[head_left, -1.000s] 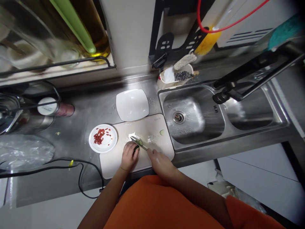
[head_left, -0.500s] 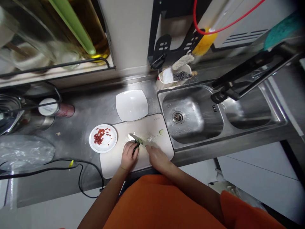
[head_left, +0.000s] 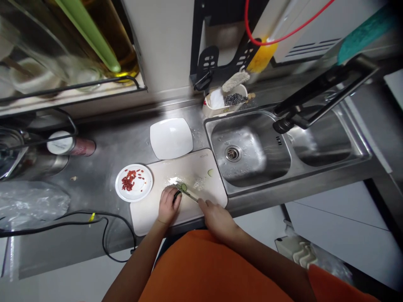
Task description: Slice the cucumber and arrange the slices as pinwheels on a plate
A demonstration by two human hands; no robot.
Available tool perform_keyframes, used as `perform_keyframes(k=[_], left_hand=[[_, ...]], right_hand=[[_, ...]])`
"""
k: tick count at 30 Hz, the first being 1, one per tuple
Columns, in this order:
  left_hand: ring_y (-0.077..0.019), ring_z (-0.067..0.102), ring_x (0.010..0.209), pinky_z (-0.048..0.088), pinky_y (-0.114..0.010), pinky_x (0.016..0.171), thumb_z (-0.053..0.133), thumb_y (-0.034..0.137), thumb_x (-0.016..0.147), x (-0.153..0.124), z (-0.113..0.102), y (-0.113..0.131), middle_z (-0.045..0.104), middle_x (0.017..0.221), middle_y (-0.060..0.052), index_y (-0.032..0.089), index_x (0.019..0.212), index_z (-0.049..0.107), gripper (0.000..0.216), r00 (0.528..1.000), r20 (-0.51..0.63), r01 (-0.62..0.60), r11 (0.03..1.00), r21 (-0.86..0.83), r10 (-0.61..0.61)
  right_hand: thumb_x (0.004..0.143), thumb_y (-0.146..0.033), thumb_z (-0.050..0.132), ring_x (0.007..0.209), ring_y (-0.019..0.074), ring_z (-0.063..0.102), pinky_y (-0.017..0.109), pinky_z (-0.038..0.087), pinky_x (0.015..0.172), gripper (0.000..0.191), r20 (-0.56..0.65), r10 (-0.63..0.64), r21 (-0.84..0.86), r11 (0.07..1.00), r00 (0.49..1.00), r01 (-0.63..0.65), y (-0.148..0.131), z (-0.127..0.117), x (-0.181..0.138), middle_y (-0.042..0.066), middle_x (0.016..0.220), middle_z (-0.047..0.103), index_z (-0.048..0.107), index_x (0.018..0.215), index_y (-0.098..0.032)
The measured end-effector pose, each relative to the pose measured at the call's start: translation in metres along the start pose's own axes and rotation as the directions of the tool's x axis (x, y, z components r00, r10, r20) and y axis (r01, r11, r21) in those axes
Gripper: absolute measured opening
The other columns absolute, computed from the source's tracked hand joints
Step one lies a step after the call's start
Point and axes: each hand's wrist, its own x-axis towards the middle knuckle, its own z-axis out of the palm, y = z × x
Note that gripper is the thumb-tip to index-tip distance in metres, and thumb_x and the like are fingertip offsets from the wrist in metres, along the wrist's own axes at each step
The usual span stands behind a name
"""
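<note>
On the white cutting board (head_left: 151, 216), my left hand (head_left: 168, 204) is closed around a dark green cucumber (head_left: 177, 196), most of it hidden under the fingers. My right hand (head_left: 217, 218) grips a knife (head_left: 190, 195), its blade running up and left beside the cucumber's cut end. A thin cucumber slice (head_left: 184, 187) lies against the far side of the blade. Another pale green piece (head_left: 210, 172) rests near the board's right edge.
Left of the board, a round white plate (head_left: 146, 193) holds red dried berries. A square white dish (head_left: 171, 138) sits behind the board. To the right is a steel double sink (head_left: 252, 176) with a black faucet (head_left: 289, 121). A black cable (head_left: 105, 239) curls at front left.
My right hand has drawn the knife back toward my body and to the right. My left hand keeps its hold on the cucumber. The whole view has shifted slightly.
</note>
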Motion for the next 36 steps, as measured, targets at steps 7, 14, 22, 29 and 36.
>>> perform_keyframes(k=[7, 14, 22, 29, 36], left_hand=[[-0.0216, 0.056, 0.102, 0.047, -0.043, 0.092, 0.053, 0.022, 0.085, 0.001, -0.001, 0.001, 0.061, 0.102, -0.01, 0.017, 0.107, 0.055, 0.022, 1.0, 0.007, 0.01, 1.0, -0.012, -0.01], [-0.0215, 0.056, 0.103, 0.048, -0.043, 0.092, 0.053, 0.021, 0.085, 0.002, -0.001, 0.001, 0.061, 0.104, -0.01, 0.018, 0.109, 0.055, 0.024, 1.0, 0.013, 0.021, 1.0, -0.015, -0.021], [-0.0209, 0.055, 0.105, 0.047, -0.041, 0.091, 0.054, 0.019, 0.084, 0.001, -0.001, 0.001, 0.061, 0.104, -0.01, 0.018, 0.109, 0.056, 0.025, 1.0, 0.011, 0.007, 1.0, -0.019, -0.007], [-0.0208, 0.055, 0.103, 0.047, -0.041, 0.091, 0.053, 0.021, 0.085, 0.001, -0.001, 0.001, 0.062, 0.102, -0.01, 0.017, 0.107, 0.057, 0.022, 1.0, 0.017, 0.019, 1.0, -0.012, -0.019], [-0.0211, 0.055, 0.105, 0.046, -0.041, 0.093, 0.055, 0.02, 0.084, 0.001, 0.0, 0.001, 0.061, 0.103, -0.011, 0.016, 0.106, 0.056, 0.022, 1.0, -0.007, -0.001, 1.0, 0.009, 0.001]], right_hand=[[0.085, -0.005, 0.032, 0.08, 0.0205, 0.063, 0.026, 0.039, 0.059, 0.041, 0.027, 0.016, 0.028, 0.999, 1.0, -0.017, 0.004, 0.001, -0.008, 0.011, 0.098, 0.062, 0.044, 0.122, -0.017], [0.076, -0.004, 0.045, 0.08, 0.0202, 0.062, 0.024, 0.034, 0.056, 0.041, 0.135, 0.056, 0.039, 0.997, 0.989, -0.062, 0.025, 0.004, -0.028, 0.009, 0.096, 0.062, 0.046, 0.114, -0.019], [0.078, 0.001, 0.034, 0.082, 0.0198, 0.063, 0.025, 0.037, 0.061, 0.047, 0.081, 0.139, 0.078, 0.986, 0.987, -0.145, 0.025, 0.01, -0.02, 0.01, 0.099, 0.062, 0.043, 0.121, -0.017], [0.083, -0.003, 0.033, 0.079, 0.0205, 0.063, 0.025, 0.038, 0.058, 0.04, 0.047, 0.043, 0.021, 0.999, 0.998, -0.044, 0.012, 0.007, -0.016, 0.011, 0.097, 0.062, 0.045, 0.119, -0.016], [0.087, -0.007, 0.032, 0.081, 0.0213, 0.062, 0.025, 0.039, 0.058, 0.039, 0.012, -0.009, -0.029, 1.0, 1.0, 0.009, 0.002, 0.0, -0.009, 0.013, 0.098, 0.061, 0.041, 0.124, -0.014]])
